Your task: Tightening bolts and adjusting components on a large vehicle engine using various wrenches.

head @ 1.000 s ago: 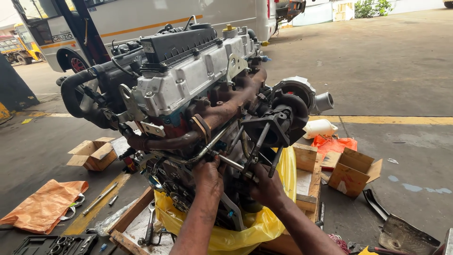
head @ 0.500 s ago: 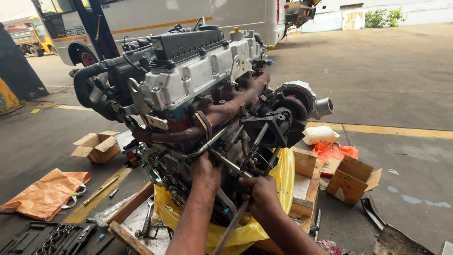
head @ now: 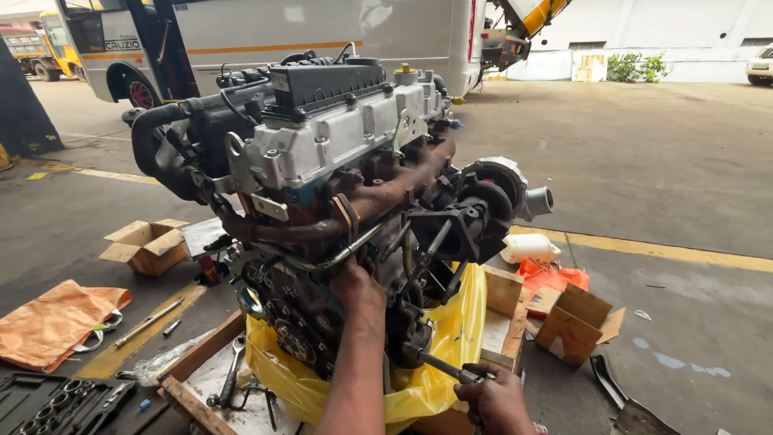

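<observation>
Step in hand, by judgement: work on a fastener low on the engine [head: 338, 201], turbo side. The engine sits on a wooden pallet [head: 503, 294] lined with yellow plastic sheet [head: 451, 338], rocker cover up, rusty exhaust manifold [head: 378, 197] facing the camera.

L hand [head: 358, 286] is pressed against the block just below the manifold, beside a thin metal pipe [head: 338, 256]. Fingers are tucked in behind the parts; cannot tell whether they hold anything.

R hand [head: 491, 395] is at the pallet's near-right corner, fist closed around the handle of a long ratchet/extension tool [head: 439, 366]. The shaft runs up-left into the engine's lower part, under the turbocharger [head: 491, 201]; the tool tip is hidden.

Next move, by judgement: needs the tip seated square on the fastener, L hand steadying, then a swing of the handle clear of the pallet edge and plastic.

Surface and room: concrete workshop floor [head: 660, 185] with a yellow line, open to a yard. A bus [head: 322, 32] stands behind the engine. On the pallet's near-left corner lies a spanner [head: 232, 366]. On the floor to the left: open cardboard box [head: 145, 246], orange cloth [head: 52, 322], socket set case [head: 56, 407]. To the right: more cartons [head: 576, 326], a white plastic bottle [head: 527, 248].
</observation>
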